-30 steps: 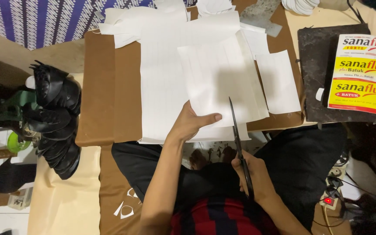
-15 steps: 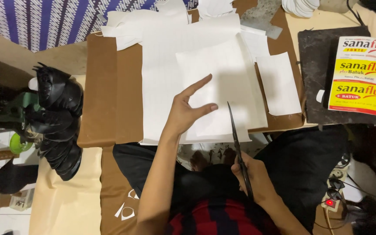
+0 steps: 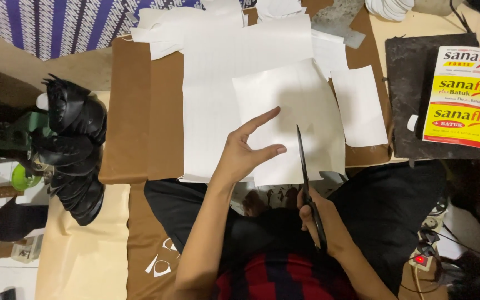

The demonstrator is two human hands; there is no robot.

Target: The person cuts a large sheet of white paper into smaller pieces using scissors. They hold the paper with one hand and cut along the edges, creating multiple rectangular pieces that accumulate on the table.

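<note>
Left hand rests open-fingered on a white sheet; right hand grips black scissors.

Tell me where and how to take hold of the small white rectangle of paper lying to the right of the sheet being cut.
Take the small paper rectangle by its bottom edge, fingers coming from the near side. It lies flat on the brown board, and that edge sits close to the board's rim, so a thumb could probably slide under it. The right hand holds the scissors, so the left hand seems freer.
</note>
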